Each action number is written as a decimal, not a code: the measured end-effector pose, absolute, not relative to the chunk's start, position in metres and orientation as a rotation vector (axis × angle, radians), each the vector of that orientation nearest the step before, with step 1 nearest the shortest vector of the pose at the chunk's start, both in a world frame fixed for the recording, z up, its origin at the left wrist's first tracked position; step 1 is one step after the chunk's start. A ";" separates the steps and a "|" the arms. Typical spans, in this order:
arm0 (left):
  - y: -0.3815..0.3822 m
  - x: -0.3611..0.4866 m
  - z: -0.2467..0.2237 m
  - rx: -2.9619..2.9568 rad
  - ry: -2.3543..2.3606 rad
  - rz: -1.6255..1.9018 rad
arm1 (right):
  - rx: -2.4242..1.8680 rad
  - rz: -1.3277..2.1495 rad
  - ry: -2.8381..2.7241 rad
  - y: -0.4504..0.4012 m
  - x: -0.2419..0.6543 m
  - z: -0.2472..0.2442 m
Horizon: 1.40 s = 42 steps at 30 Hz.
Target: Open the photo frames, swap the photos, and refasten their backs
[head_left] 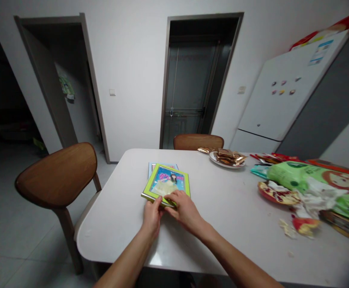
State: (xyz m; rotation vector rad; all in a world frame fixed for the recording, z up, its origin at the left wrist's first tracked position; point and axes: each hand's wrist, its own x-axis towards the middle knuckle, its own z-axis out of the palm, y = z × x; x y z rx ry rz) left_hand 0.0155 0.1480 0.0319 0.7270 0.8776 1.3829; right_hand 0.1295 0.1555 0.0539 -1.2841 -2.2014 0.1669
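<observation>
A picture frame with a lime-green border [148,187] shows a dark-haired figure in a pale dress on blue. It lies slightly askew over a second, light-blue-edged flat piece [151,167], which is mostly covered. My left hand [152,218] grips the near edge of the green frame, thumb along the top and fingers mostly out of sight. To its right, my right hand [185,211] is closed over the near right corner, fingers bent at the edge. The two hands almost touch at the fingertips.
The white table [114,216] holds a plate of brown-gold packets [227,157], a red dish of food scraps [264,193], peel [306,226], crumpled tissue [318,204] and a green package [297,178]. Wooden chairs stand left [59,176] and behind [198,141]; a white refrigerator [267,92] is back right.
</observation>
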 end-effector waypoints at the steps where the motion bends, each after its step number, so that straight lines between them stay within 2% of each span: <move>1: 0.143 0.017 0.032 0.775 0.898 1.425 | -1.277 0.254 -2.107 0.149 0.133 0.056; 6: 0.104 0.019 0.045 1.420 1.078 1.449 | -1.271 0.759 -1.374 0.127 0.158 0.072; 10: 0.071 0.011 0.060 2.172 0.922 1.401 | -1.085 1.121 -0.923 0.097 0.176 0.081; 14: 0.050 0.003 0.053 2.718 0.690 1.359 | -0.990 1.309 -0.736 0.066 0.183 0.075; 19: 0.040 -0.005 0.027 2.956 0.750 1.228 | -1.057 1.475 -0.818 0.065 0.177 0.051; 23: 0.040 -0.007 0.007 2.961 0.876 1.080 | -1.245 1.333 -1.085 0.087 0.173 0.024; 29: 0.059 -0.007 -0.009 2.837 1.018 0.869 | -1.655 0.686 -1.641 0.118 0.175 0.003; 33: 0.079 0.001 -0.005 2.738 1.022 0.728 | -1.829 0.335 -1.822 0.137 0.174 0.003; 39: 0.098 0.014 0.011 2.571 1.089 0.696 | -1.824 0.139 -1.935 0.163 0.179 -0.005; 42: 0.120 0.005 0.025 2.367 1.216 0.810 | -1.751 0.097 -1.995 0.167 0.183 -0.009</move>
